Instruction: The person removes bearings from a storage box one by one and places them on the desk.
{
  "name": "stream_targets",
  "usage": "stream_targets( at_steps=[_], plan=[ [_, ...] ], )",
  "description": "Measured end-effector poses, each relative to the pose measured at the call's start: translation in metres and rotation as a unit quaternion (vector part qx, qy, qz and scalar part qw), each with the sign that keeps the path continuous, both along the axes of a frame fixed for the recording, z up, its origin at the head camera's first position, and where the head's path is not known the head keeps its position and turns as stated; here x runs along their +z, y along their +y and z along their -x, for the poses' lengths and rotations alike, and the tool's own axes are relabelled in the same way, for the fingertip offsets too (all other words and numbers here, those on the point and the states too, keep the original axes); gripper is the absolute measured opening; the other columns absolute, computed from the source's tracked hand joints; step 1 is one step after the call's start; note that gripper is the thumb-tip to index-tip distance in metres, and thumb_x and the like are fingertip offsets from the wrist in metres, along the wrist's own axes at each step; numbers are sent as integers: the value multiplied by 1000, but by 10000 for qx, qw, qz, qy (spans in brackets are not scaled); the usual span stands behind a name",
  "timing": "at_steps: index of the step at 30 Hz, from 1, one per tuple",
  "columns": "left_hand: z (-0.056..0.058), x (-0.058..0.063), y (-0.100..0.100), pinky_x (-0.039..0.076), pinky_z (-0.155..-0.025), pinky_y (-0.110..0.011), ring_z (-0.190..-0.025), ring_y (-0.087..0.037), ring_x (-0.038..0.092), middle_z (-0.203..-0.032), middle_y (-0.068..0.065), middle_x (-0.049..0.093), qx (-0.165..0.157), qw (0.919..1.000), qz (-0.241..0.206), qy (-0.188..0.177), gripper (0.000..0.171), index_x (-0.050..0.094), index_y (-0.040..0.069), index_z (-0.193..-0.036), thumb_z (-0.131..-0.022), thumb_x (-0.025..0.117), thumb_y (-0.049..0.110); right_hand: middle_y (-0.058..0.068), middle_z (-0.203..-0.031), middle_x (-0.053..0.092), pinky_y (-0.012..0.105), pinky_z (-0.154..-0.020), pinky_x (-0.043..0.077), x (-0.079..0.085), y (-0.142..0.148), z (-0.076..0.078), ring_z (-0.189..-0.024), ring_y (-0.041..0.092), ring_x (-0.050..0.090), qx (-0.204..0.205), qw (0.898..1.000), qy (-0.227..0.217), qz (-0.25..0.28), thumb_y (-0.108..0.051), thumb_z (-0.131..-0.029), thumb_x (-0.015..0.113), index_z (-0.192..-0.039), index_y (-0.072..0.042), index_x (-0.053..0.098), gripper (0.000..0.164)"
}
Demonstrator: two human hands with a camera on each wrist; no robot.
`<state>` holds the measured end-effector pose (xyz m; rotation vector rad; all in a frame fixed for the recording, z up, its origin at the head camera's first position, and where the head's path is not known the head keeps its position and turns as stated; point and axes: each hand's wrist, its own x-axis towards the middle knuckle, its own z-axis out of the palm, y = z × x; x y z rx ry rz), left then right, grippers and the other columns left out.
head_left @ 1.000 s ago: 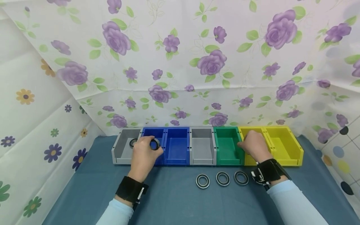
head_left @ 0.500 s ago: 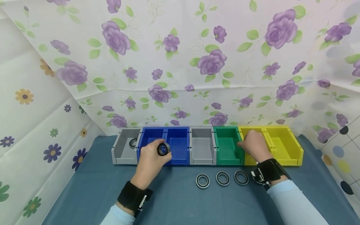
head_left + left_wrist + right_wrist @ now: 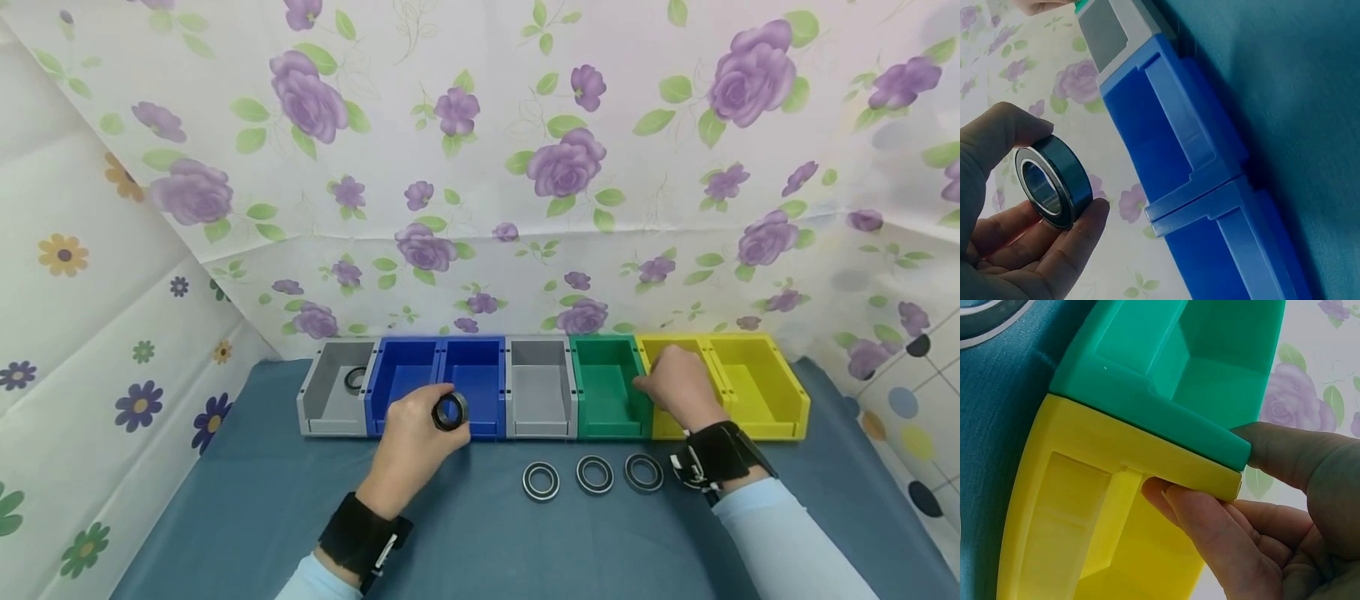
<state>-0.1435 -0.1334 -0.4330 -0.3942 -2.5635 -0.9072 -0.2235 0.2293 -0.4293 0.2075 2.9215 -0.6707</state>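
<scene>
My left hand pinches a ball bearing between thumb and fingertips. It holds the ring on edge, in front of the right-hand blue bin in the head view. My right hand grips the adjoining side walls of the green bin and the yellow bin, with the thumb on the green side and fingertips inside the yellow one. Three more bearings lie flat before the bins: a left one, a middle one and a right one.
Grey, blue, green and yellow bins form one row along the back of the blue-covered table. Another bearing leans inside the leftmost grey bin. Flowered cloth hangs close behind the row.
Carrying the bearing, my left hand has moved right and toward the front, from the left blue bin to the right one. My right hand has stayed in place.
</scene>
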Motion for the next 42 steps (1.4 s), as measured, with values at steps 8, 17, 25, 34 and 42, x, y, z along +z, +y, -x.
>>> stream_targets(
  at_steps=[8, 17, 25, 34, 42],
  plan=[
    [-4, -7, 6, 46, -73, -21, -98, -9, 56, -107, -1, 61, -80, 9991, 160, -396, 49, 64, 13, -114, -68, 76, 22, 2, -51, 41, 28, -45, 35, 0, 1, 0, -46, 18, 45, -6, 10000, 61, -23, -29, -85, 67, -61, -6, 57, 34],
    [-10, -16, 11, 46, -79, -25, -101, -10, 55, -108, 0, 62, -359, 9935, 609, -889, 50, 63, 13, -116, -68, 76, 24, 2, -51, 40, 28, -45, 35, -1, 1, 1, -46, 19, 45, 9, 10000, 61, -44, -29, -85, 67, -60, -6, 57, 35],
    [-15, -25, 17, 47, -78, -28, -98, -12, 55, -109, -2, 61, -591, 9861, 768, -1351, 52, 62, 10, -117, -69, 76, 24, 3, -52, 43, 28, -46, 36, -1, 1, 1, -47, 19, 46, 42, 10000, 50, -57, -29, -85, 66, -62, -5, 60, 34],
    [-20, -36, 24, 48, -76, -27, -95, -11, 55, -106, -3, 61, -882, 9763, 1062, -1668, 50, 63, 9, -114, -68, 77, 23, 2, -52, 43, 28, -45, 35, -2, 1, 0, -47, 19, 45, 61, 9999, 60, -74, -30, -85, 66, -61, -6, 59, 34],
    [-22, -47, 27, 47, -70, -24, -86, -7, 53, -99, 1, 60, -1039, 9703, 1337, -1726, 50, 64, 10, -109, -62, 79, 22, 2, -52, 41, 28, -46, 35, -1, 0, 0, -47, 19, 45, 58, 10000, 33, -41, -29, -85, 66, -62, -6, 59, 34]
  ],
)
